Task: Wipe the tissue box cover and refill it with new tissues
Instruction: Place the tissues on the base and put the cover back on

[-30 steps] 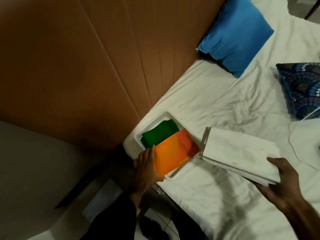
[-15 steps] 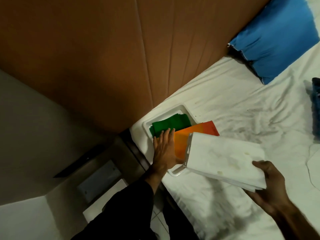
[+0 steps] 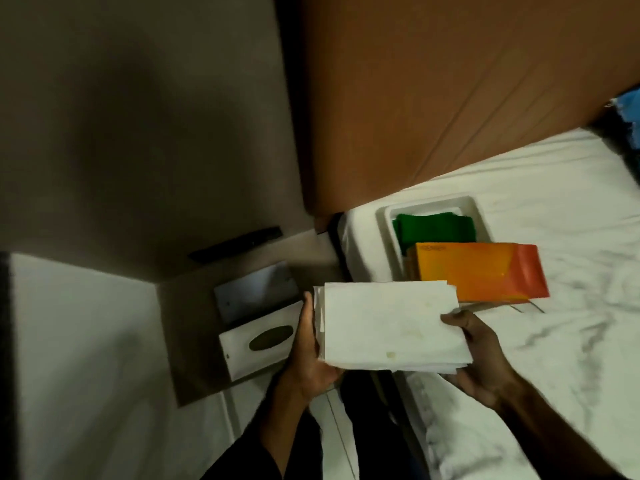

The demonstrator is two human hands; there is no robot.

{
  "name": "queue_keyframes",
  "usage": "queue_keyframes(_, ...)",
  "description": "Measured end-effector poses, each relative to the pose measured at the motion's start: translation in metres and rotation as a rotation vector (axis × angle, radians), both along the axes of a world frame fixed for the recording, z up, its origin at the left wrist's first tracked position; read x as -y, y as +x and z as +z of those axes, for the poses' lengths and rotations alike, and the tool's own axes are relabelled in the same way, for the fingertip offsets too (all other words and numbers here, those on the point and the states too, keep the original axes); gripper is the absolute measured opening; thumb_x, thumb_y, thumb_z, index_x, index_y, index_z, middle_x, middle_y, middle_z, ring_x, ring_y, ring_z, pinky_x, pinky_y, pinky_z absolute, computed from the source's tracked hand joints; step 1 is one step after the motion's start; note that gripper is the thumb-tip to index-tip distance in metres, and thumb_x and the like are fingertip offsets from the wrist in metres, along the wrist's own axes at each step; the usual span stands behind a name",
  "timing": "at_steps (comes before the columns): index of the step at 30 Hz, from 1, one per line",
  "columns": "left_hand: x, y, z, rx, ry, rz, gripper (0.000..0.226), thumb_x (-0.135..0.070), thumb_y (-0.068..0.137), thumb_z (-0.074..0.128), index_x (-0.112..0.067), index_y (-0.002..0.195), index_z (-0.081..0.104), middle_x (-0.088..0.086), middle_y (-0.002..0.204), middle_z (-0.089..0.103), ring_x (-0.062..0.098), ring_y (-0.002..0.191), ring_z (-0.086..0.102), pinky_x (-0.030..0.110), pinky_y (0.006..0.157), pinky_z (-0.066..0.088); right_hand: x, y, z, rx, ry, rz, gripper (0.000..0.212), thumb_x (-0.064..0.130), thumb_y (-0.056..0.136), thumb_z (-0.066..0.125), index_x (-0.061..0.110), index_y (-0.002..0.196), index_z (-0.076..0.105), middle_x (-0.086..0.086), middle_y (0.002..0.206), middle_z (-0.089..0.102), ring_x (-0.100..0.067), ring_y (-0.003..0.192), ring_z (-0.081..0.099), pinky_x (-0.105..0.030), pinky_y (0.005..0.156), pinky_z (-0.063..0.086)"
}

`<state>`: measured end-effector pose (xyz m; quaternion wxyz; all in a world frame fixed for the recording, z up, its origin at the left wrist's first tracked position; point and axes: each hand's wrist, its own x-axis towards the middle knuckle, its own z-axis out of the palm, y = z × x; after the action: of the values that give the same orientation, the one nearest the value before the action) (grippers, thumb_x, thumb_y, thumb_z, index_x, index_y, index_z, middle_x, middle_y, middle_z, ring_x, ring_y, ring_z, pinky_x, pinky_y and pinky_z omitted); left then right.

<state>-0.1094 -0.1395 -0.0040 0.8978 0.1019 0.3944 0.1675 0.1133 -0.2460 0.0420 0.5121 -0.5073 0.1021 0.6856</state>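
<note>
Since the earlier frames the left hand point(image 3: 308, 351) has left the tray and come onto the stack of tissues point(image 3: 391, 327); the view has swung left, so the tissue box cover point(image 3: 258, 341) now shows.

Both hands grasp the stack of tissues between them: left hand clasps its left short edge, fingers underneath, thumb along the edge; right hand point(image 3: 481, 358) holds the right end, thumb on top, fingers below. Stack is held flat in the air, near the bed edge, a few faint yellowish spots on the top sheet.

Tissue box cover: white, oval slot on top, sits on a low surface left of the bed, just left of the left hand. A grey rectangular panel point(image 3: 254, 292) lies just beyond it.

On the white bed sheet point(image 3: 554, 358), far of the stack: white tray point(image 3: 474, 206) against the brown headboard point(image 3: 450, 98), green cloth point(image 3: 436, 230) inside it, orange packet point(image 3: 481, 271) lying over the tray's near side and sticking out to the right. Blue pillow point(image 3: 632, 116) just visible at far right edge. Dark sleeve point(image 3: 242, 455) on the left arm.
</note>
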Motion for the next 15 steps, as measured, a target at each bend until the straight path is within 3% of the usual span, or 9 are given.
queue_keyframes(2, -0.002, -0.036, -0.007, -0.077, 0.006, 0.027, 0.073, -0.074, 0.085, 0.039, -0.023, 0.135, 0.055, 0.011, 0.136, 0.058, 0.033, 0.123, 0.055, 0.044, 0.09, 0.05, -0.014, -0.024, -0.014, 0.023, -0.045, 0.097, 0.039, 0.025, 0.079, 0.059, 0.012, 0.111, 0.077, -0.015, 0.117, 0.075, -0.03, 0.098, 0.075, -0.038, 0.069, 0.063)
queue_keyframes(4, 0.001, -0.072, -0.015, -0.218, 0.042, 0.077, 0.059, -0.064, 0.082, 0.054, -0.028, 0.13, 0.059, 0.008, 0.128, 0.064, 0.03, 0.115, 0.061, 0.041, 0.08, 0.054, -0.028, -0.049, -0.028, 0.076, -0.07, 0.218, 0.046, 0.027, 0.078, 0.062, 0.012, 0.121, 0.069, -0.012, 0.118, 0.075, -0.028, 0.098, 0.076, -0.037, 0.068, 0.063)
queue_keyframes(6, 0.004, -0.101, -0.029, -0.325, 0.085, 0.085, 0.059, -0.05, 0.075, 0.073, -0.026, 0.127, 0.06, 0.009, 0.121, 0.068, 0.028, 0.109, 0.065, 0.041, 0.077, 0.056, -0.042, -0.072, -0.041, 0.14, -0.039, 0.345, 0.04, 0.025, 0.085, 0.062, 0.02, 0.125, 0.066, -0.007, 0.119, 0.075, -0.025, 0.101, 0.075, -0.036, 0.069, 0.062)
queue_keyframes(8, 0.006, -0.127, -0.043, -0.409, 0.154, 0.106, 0.063, -0.041, 0.068, 0.082, -0.023, 0.124, 0.061, 0.008, 0.115, 0.071, 0.026, 0.104, 0.067, 0.042, 0.077, 0.057, -0.059, -0.096, -0.054, 0.224, -0.012, 0.467, 0.035, 0.019, 0.09, 0.064, 0.031, 0.122, 0.067, 0.001, 0.114, 0.077, -0.016, 0.099, 0.075, -0.027, 0.066, 0.061)
queue_keyframes(10, 0.002, -0.148, -0.06, -0.469, 0.169, 0.158, 0.058, -0.036, 0.067, 0.085, -0.024, 0.12, 0.064, 0.007, 0.11, 0.073, 0.024, 0.1, 0.069, 0.041, 0.076, 0.058, -0.075, -0.116, -0.072, 0.303, 0.015, 0.582, 0.036, 0.015, 0.092, 0.066, 0.037, 0.121, 0.066, 0.006, 0.111, 0.078, -0.011, 0.096, 0.075, -0.02, 0.062, 0.058)
queue_keyframes(15, -0.038, -0.182, -0.114, -0.611, 0.238, 0.123, 0.049, -0.04, 0.073, 0.074, -0.021, 0.116, 0.063, 0.008, 0.108, 0.073, 0.024, 0.096, 0.07, 0.037, 0.071, 0.058, -0.126, -0.145, -0.146, 0.453, 0.055, 0.704, 0.037, 0.012, 0.091, 0.069, 0.024, 0.126, 0.061, -0.002, 0.114, 0.077, -0.016, 0.094, 0.076, -0.027, 0.062, 0.059)
